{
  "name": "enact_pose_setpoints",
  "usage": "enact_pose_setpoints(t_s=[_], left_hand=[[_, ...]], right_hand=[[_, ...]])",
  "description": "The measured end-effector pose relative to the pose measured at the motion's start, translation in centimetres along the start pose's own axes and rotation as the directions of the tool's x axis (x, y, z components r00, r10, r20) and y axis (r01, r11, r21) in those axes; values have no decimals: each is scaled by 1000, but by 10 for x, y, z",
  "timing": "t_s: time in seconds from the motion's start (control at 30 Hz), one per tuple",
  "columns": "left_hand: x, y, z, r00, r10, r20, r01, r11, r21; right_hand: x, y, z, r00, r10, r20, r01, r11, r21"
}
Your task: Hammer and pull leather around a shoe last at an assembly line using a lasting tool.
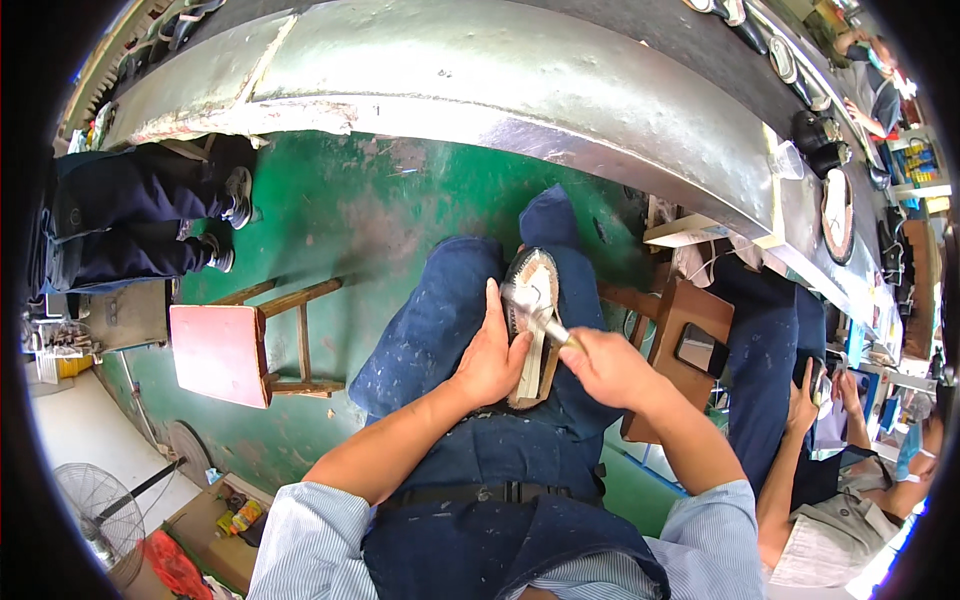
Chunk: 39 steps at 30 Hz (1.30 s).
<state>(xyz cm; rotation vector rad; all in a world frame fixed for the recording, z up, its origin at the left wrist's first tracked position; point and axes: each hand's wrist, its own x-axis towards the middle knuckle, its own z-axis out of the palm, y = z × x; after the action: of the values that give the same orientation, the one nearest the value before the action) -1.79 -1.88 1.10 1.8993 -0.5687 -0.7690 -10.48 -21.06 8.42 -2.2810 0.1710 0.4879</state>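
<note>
An upside-down shoe lies lengthwise across my lap, its pale underside facing up inside a brown and dark rim. My left hand grips the shoe's left side, fingers stretched along the edge and thumb near the middle. Wrapped round a handle, my right hand holds what looks like a hammer. Its metal end reaches over the middle of the sole and is slightly blurred. Whether it touches the sole, I cannot tell. A dark blue apron covers my legs beneath the shoe.
A metal-edged workbench curves across the front, with an unfinished shoe at its right. A pink-topped stool stands left, near a person's legs. A phone rests on a brown stool; another person sits beyond.
</note>
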Motion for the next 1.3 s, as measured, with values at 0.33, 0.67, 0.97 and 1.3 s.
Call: enact_pose_setpoints(t_s=[0.33, 0.67, 0.97, 1.3], left_hand=[[-10, -23, -13, 940, 164, 299, -81, 959, -270], [-8, -21, -16, 969, 68, 236, -10, 972, -236], [45, -2, -45, 999, -5, 51, 52, 62, -997], [-15, -46, -5, 950, -22, 312, 116, 952, -284]], right_hand=[[-25, 1, 24, 991, 136, 3, -135, 986, -98], [-51, 6, 47, 979, 206, -10, -205, 978, 43], [-83, 51, 88, 853, 519, -50, -227, 457, 860], [-80, 61, 94, 880, 434, -191, -170, 665, 727]])
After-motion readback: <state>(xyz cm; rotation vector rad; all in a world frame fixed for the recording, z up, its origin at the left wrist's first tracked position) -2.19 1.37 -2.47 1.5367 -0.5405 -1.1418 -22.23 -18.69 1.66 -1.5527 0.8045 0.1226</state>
